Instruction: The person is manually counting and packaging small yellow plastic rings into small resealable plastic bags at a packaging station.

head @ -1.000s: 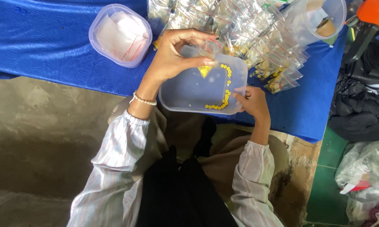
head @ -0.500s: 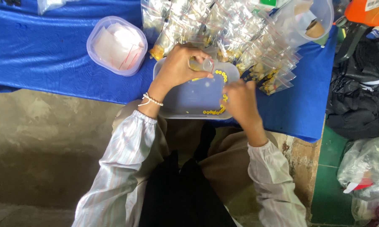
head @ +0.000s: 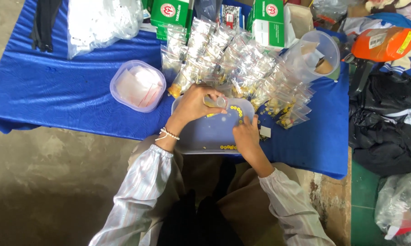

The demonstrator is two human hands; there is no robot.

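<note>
Bagging small yellow beads (head: 235,110): left hand (head: 194,104) pinches a small clear plastic bag (head: 216,101) over the shallow translucent plastic tray (head: 201,136), right hand (head: 245,135) fingers pressed on beads; next needs a clean pinch.

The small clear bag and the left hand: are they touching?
Touching. The head view shows the left hand with its fingers closed around the small clear bag, above the clear tray.

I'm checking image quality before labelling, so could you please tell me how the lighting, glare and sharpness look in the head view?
Head view: soft, even daylight with no hard shadows; the blue cloth shows faint sheen; the pile of small clear bags glints white, hiding their contents; the left hand and right hand over the tray are slightly soft; the small yellow pieces are too small to resolve.
</note>
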